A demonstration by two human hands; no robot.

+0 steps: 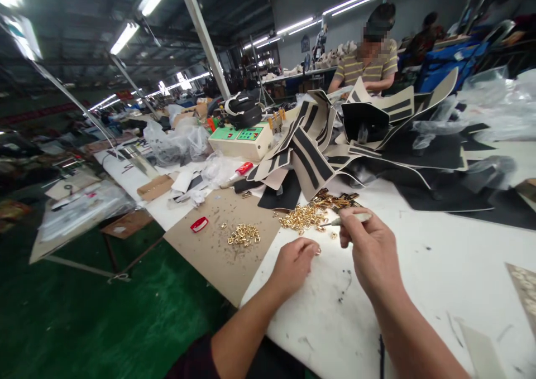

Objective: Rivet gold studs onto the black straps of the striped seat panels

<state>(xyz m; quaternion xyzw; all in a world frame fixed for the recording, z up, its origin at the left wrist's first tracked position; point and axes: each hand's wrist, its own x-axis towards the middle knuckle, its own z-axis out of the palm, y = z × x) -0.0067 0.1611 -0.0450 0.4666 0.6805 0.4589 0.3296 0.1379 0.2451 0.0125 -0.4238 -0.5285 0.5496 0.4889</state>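
Note:
My left hand is closed in a pinch low over the white table, with a small gold metal ring at its fingertips. In my right hand is a thin pointed tool with a pale handle, perhaps an awl or screwdriver. Its tip points left, toward a heap of small gold metal fittings just beyond both hands. Darker gold pieces lie behind that heap. A smaller pile of gold fittings sits on a brown board to the left.
Black-striped beige panels are stacked loosely behind the fittings. A green-and-cream machine, a red-labelled tube and crumpled plastic stand farther back. A red oval object lies on the board. Across the table sits a person in a striped shirt.

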